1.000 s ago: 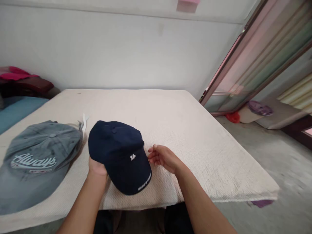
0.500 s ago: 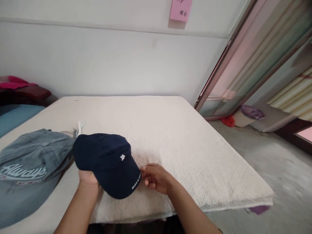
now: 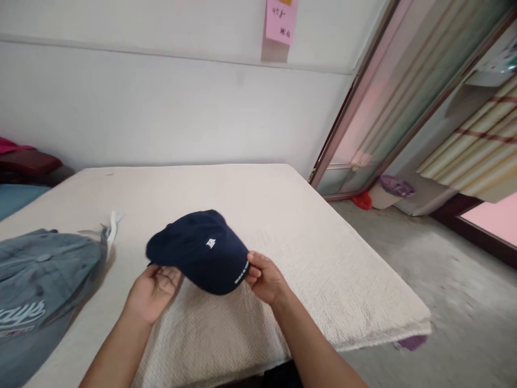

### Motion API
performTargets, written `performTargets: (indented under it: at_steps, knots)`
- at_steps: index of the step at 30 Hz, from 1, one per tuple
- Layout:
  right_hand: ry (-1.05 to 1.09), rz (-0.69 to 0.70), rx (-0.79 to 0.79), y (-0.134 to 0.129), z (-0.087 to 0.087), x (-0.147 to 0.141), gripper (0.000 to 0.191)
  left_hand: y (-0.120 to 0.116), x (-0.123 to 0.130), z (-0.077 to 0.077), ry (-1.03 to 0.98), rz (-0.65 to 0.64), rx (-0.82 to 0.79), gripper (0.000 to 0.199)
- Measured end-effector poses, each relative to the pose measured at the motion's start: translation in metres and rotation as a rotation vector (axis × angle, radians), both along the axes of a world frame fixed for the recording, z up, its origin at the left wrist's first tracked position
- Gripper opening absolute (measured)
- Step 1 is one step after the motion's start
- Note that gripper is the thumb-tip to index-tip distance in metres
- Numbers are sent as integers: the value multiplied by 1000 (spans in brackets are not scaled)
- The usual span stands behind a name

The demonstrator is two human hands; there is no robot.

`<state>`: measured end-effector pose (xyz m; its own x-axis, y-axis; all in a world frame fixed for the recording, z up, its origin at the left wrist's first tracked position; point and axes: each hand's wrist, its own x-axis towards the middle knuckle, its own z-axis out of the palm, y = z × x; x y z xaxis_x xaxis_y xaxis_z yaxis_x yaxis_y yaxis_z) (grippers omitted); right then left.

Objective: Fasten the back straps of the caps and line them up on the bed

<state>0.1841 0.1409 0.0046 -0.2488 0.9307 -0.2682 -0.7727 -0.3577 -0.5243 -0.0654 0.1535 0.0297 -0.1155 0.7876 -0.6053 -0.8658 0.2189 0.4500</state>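
Holding navy cap (image 3: 197, 245) over near half of cloth-covered table (image 3: 331, 291), btwn both hands, crown up, tilted, seemingly raised off cloth. Pinching outer edge of brim (image 3: 220, 275) w/ R hand (image 3: 264, 277), thumb on top, fingers curled below. Supporting opp. side w/ L hand (image 3: 155, 291), palm up, fingers under lower rim; can't tell if gripping there or just propping. Can see white emblem (image 3: 210, 243) on cap front, plus small white lettering (image 3: 242, 273) along brim edge, brim pointing R & toward viewer.

Lying on table at far L: grey cap (image 3: 44, 280), cut off by frame edge, w/ pale script on front & white ties (image 3: 112, 231) at back; near L hand, but apart from it & from navy cap.

Stuck on white wall (image 3: 173, 113) behind: pink note (image 3: 280, 21) w/ handwriting. Off to R, over grey floor (image 3: 444, 264): glass door (image 3: 383, 118), striped curtain (image 3: 472, 151), bin (image 3: 383, 198) w/ purple liner, red bag (image 3: 362, 200) just beside it. Back L: dark red furniture (image 3: 30, 163), partly out of frame, w/ pink cloth (image 3: 12, 145) on top.
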Motion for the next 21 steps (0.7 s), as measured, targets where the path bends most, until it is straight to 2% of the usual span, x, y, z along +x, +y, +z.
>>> performTargets:
  at_steps: [5,8,11,15,18,21]
  knots:
    - [-51,-244,101,36,7,52,22,-4,9,-1,8,-179,40,26]
    - [-106,-421,126,64,13,95,24,-6,13,-3,34,-206,12,24]
    - [-183,-599,84,89,13,143,21,-7,19,-7,50,-226,-19,23]
    - [-326,-759,-108,109,-5,197,6,-8,25,-9,80,-236,-36,24]
    - [-423,-821,-253,116,-22,220,31,-7,26,-9,79,-239,-44,23]
    - [-478,-871,-335,123,-32,231,33,-8,27,-10,83,-248,-57,20]
